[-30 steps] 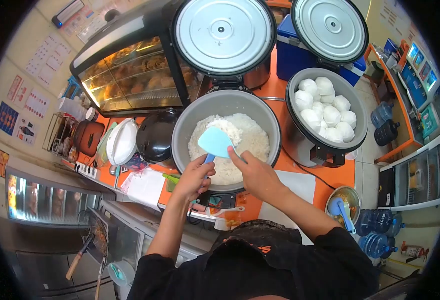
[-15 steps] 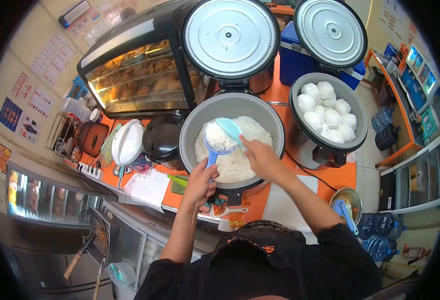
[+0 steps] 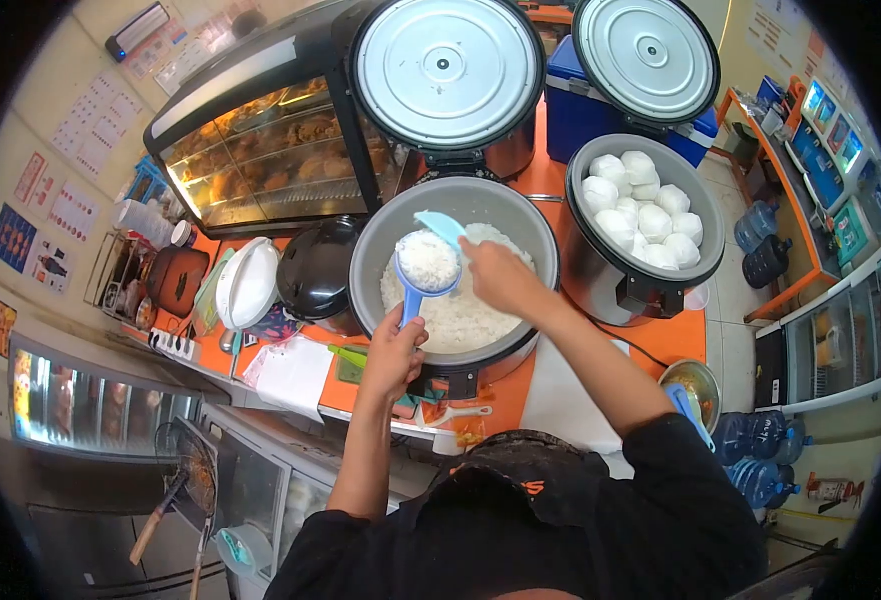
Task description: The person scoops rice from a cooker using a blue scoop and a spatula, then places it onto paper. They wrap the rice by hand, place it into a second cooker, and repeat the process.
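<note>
The left hand [image 3: 393, 355] is wrapped round the handle of a blue scoop [image 3: 412, 301], whose bowl stands just beyond the fingers, over the pot. The right hand [image 3: 501, 275] is clamped on a pale turquoise paddle [image 3: 443, 227]; its grip hides the handle, and the blade juts out leftward from the knuckles. A second ago that blade lay broad over the scoop and covered it; half a second ago it leaned against the scoop's far right side. Now it has turned more nearly edge-on by the far rim, so the scooped rice [image 3: 428, 261] shows as a rounded white mound. That suggests the portion is filled and being pressed or trimmed, though whether the blade touches it I cannot tell. Beneath both hands, loose rice [image 3: 473, 325] covers the floor of the wide grey pot [image 3: 461, 200]. To the right of the right hand, and well apart from it, white wrapped bundles [image 3: 644, 215] sit heaped in a second cooker [image 3: 611, 285], its lid [image 3: 651, 75] raised behind them
</note>
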Available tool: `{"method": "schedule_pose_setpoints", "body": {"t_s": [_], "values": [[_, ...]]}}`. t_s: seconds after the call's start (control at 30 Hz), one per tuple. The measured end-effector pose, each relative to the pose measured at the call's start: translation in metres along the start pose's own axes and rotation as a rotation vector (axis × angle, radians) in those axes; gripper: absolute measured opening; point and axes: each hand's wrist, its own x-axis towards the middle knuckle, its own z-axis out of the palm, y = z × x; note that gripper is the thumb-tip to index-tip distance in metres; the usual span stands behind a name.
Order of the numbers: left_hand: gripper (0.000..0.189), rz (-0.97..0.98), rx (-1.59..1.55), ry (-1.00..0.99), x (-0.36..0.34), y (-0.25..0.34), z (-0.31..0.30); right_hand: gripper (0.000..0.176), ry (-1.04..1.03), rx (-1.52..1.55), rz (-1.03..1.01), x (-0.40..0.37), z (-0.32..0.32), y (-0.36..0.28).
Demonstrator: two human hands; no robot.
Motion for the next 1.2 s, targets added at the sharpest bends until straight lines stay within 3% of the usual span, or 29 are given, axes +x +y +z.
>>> {"method": "schedule_pose_setpoints", "body": {"t_s": [0.1, 0.2, 0.37, 0.47, 0.63, 0.7, 0.77, 0.83, 0.93, 1.03, 1.1, 1.17, 1.2], "values": [[0.035, 0.011, -0.071, 0.023, -0.006, -0.001, -0.003, 0.051, 0.101, 0.078, -0.088, -0.006, -0.004, 0.003], [0.035, 0.052, -0.118, 0.062, -0.003, -0.004, 0.001, 0.054, 0.011, 0.095, -0.116, -0.040, 0.006, -0.023], [0.037, 0.024, -0.045, 0.040, -0.007, -0.017, 0.003, 0.051, 0.043, 0.071, -0.032, -0.054, 0.016, -0.009], [0.044, 0.014, -0.019, -0.060, -0.033, -0.007, 0.018, 0.049, -0.053, -0.040, 0.104, -0.039, -0.002, 0.024], [0.040, 0.039, -0.061, -0.126, -0.066, 0.006, 0.036, 0.037, 0.303, 0.190, -0.033, -0.114, -0.047, 0.034], [0.038, -0.014, -0.108, -0.112, -0.070, -0.004, 0.034, 0.037, 0.243, 0.405, 0.137, -0.167, -0.074, 0.039], [0.030, -0.056, -0.164, -0.130, -0.073, -0.013, 0.037, 0.035, 0.460, 0.338, 0.155, -0.227, -0.065, 0.074], [0.026, -0.088, -0.154, -0.130, -0.080, -0.024, 0.041, 0.032, 0.545, 0.494, 0.366, -0.285, -0.060, 0.104], [0.021, -0.123, -0.118, -0.195, -0.088, -0.037, 0.057, 0.029, 0.924, 0.416, 0.632, -0.337, -0.035, 0.158], [0.021, -0.178, -0.075, -0.268, -0.091, -0.059, 0.070, 0.035, 0.933, 0.111, 0.810, -0.338, -0.010, 0.230], [0.021, -0.235, -0.101, -0.340, -0.089, -0.076, 0.082, 0.048, 0.819, -0.240, 0.721, -0.332, 0.030, 0.313], [0.021, -0.284, -0.120, -0.412, -0.087, -0.092, 0.095, 0.056, 0.561, -0.007, 0.949, -0.301, 0.015, 0.321], [0.021, -0.292, -0.121, -0.433, -0.085, -0.103, 0.100, 0.049, 0.655, -0.033, 0.922, -0.293, 0.024, 0.332]]}}
